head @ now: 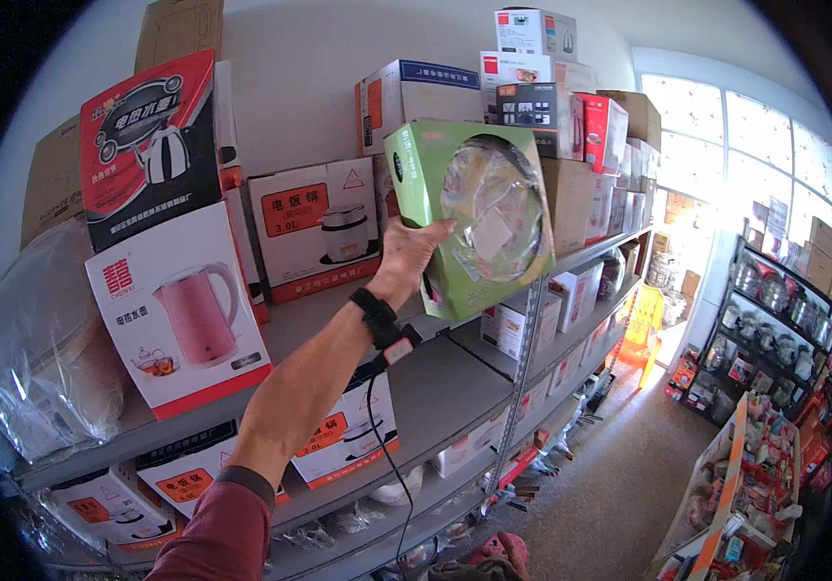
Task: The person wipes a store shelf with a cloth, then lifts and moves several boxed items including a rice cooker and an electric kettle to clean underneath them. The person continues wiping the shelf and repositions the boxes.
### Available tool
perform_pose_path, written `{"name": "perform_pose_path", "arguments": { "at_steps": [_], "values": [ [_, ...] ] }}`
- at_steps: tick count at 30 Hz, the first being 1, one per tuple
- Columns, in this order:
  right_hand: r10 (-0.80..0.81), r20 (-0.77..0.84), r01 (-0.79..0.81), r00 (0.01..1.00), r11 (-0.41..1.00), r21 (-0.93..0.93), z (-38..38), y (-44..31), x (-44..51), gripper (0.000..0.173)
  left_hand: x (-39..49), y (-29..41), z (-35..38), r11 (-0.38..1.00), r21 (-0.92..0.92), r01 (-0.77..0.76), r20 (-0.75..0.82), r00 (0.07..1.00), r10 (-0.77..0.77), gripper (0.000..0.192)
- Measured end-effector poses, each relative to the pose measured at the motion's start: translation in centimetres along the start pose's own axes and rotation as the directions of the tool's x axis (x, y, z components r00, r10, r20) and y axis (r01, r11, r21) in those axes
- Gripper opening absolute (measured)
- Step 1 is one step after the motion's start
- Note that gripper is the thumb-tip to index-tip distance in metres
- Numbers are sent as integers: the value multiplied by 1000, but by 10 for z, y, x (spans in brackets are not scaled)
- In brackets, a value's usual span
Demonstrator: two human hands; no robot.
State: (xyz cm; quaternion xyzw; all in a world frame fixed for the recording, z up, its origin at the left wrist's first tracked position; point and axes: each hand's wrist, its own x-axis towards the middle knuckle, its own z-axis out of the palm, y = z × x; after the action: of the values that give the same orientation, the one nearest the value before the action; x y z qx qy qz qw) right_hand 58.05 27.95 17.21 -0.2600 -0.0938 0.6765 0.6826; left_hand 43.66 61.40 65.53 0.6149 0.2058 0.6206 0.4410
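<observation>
My left hand [416,250] grips the left side of a green cardboard box [427,290] with a round window, its thumb lying over the front. Through the window show clear wrapping and a pale label. The box is held tilted in front of a metal shelf. A black strap with a small device circles the left wrist, and a cable hangs from it. At the bottom edge, what appears to be my right hand [514,553] shows only as a few fingers near a pink shoe [494,546]; whether it holds anything is hidden.
Metal shelving [445,392] carries a rice cooker box [314,225], a pink kettle box [183,312] and a red-black kettle box [151,152]. A bagged item [45,348] stands far left. Beyond are a yellow plastic chair [641,327], a low goods bin [728,501] and a black rack [771,319].
</observation>
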Motion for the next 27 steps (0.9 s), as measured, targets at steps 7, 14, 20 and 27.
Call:
{"name": "perform_pose_path", "arguments": {
  "at_steps": [7,14,20,27],
  "values": [
    [23,22,-25,999,997,75,-14,1,-5,67,38,-29,-15,990,142,-8,-47,999,15,53],
    [21,28,-24,999,995,99,-20,2,-4,65,62,-58,-25,959,243,-147,-18,988,156,50],
    [29,29,-32,999,992,119,-23,3,-3,65,82,-67,-35,965,240,-103,116,990,77,55],
    [40,39,-45,998,990,132,-24,7,-2,63,77,-64,-42,886,454,-93,112,993,47,91]
  ]
}}
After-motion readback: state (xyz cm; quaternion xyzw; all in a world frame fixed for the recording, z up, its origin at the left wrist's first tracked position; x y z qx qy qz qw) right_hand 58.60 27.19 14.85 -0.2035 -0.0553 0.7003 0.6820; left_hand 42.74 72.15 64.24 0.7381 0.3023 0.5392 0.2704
